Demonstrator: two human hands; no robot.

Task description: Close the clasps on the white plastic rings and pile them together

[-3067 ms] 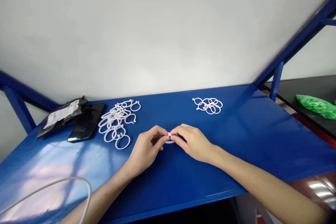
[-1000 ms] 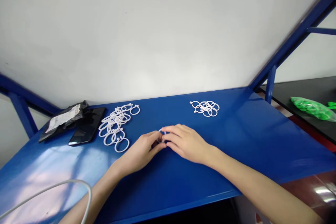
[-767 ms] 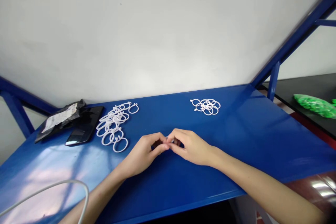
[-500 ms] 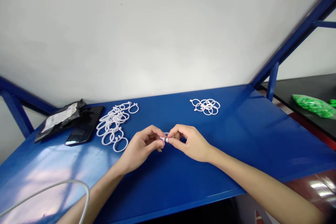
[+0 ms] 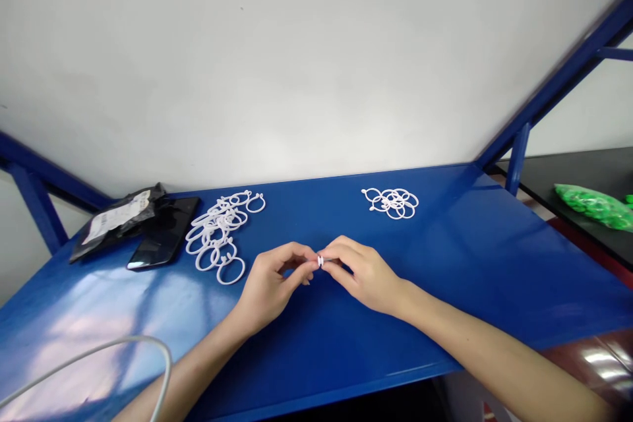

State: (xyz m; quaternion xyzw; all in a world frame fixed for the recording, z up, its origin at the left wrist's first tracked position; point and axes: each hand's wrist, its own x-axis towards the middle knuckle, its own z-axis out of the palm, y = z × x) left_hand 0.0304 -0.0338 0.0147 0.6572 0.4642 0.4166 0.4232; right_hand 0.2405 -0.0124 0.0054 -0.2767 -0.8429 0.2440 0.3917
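Note:
My left hand (image 5: 270, 283) and my right hand (image 5: 363, 273) meet over the middle of the blue table (image 5: 469, 264). Both pinch one white plastic ring (image 5: 320, 261) between thumb and fingers, and its two end knobs touch between my fingertips. Most of the ring is hidden behind my fingers. A loose pile of several white rings (image 5: 220, 234) lies to the left of my left hand. A smaller cluster of white rings (image 5: 391, 202) lies further back, beyond my right hand.
A black phone (image 5: 163, 241) and a dark plastic bag with a white label (image 5: 116, 219) lie at the back left. A grey cable (image 5: 99, 356) loops over the near left corner. A green bag (image 5: 591, 203) sits on a dark surface to the right. Blue frame struts rise on both sides.
The ring's two ends, slightly apart half a second ago, are now pressed together between my fingertips. My hands stayed at the table's middle with small finger movements.

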